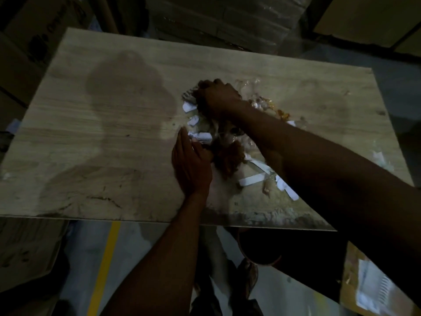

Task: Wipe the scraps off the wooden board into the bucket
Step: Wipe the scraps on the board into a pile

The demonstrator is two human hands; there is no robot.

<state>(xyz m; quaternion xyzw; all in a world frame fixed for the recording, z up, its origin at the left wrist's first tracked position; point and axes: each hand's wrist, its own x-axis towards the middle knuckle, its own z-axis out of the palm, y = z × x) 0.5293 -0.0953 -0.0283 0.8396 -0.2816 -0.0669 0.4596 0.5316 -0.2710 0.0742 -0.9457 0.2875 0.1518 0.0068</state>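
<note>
A: Nearest, the right forearm (330, 179), slanting over the wooden board (102, 133). Curled right hand (216, 96) on the scraps (252, 179) mid-board; grip impossible to tell.

B: Flat left hand (192, 165), fingers straight, walling the pile. Rake both toward the near edge, over the bucket (245, 254) beneath.

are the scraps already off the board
No, the scraps lie in a heap on the board, between the left hand and the right hand.
</note>
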